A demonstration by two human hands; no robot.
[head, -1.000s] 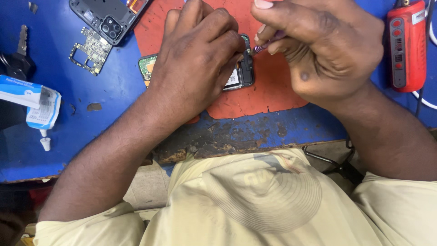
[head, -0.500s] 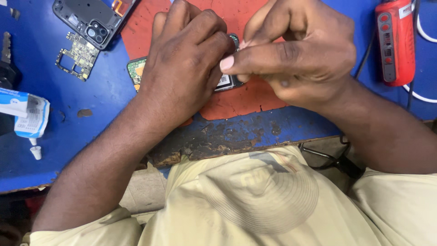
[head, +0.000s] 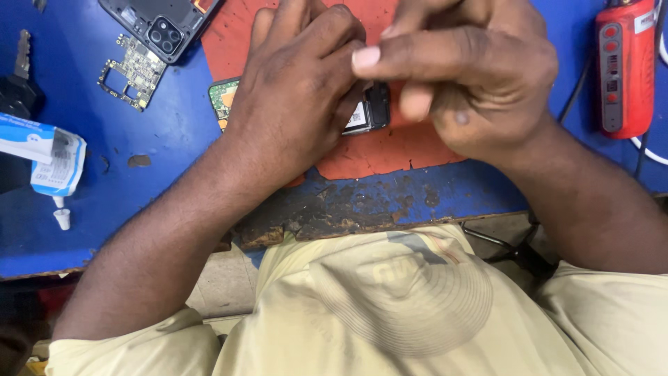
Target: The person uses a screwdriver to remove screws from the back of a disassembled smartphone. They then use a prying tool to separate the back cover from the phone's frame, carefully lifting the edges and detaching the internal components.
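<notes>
Near table edge | left hand presses phone part onto red mat | right hand, shifted left since a second ago, fingers pinched together, tool now hidden | far left: phone shell, board

Your left hand lies palm down, fingers curled. Your right hand meets it, thumb and forefinger pinched together.

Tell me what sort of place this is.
Most likely a phone repair bench: a black phone back shell with camera cut-outs, a bare green circuit board on the worn blue table, and a red handheld tool.
</notes>
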